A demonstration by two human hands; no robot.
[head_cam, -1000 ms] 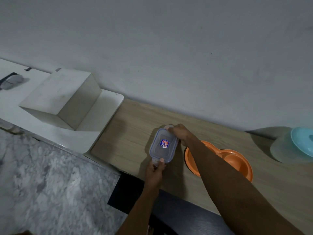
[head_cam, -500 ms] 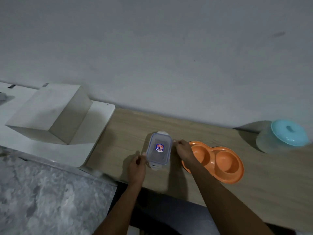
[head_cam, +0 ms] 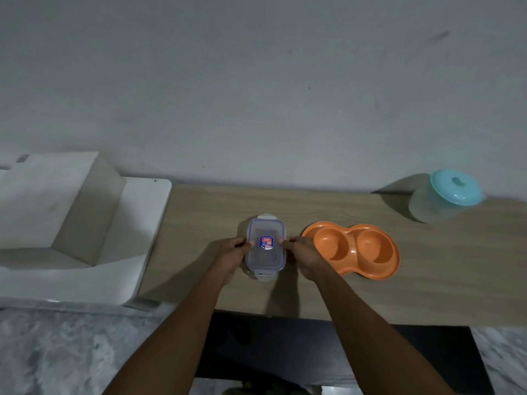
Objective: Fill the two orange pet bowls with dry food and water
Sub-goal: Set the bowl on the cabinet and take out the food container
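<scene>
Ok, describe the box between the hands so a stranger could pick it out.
Start at the wooden counter against the grey wall. Near its middle, left of the orange double bowl, stands a clear lidded box. Unlike the round teal-lidded tub far right, it is rectangular with a blue sticker on top.

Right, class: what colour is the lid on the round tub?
Turquoise. The lid sits on the translucent round tub, best seen in the head view.

One head-worn wide-angle view looks forward and down from close above the counter, facing the wall.
</scene>
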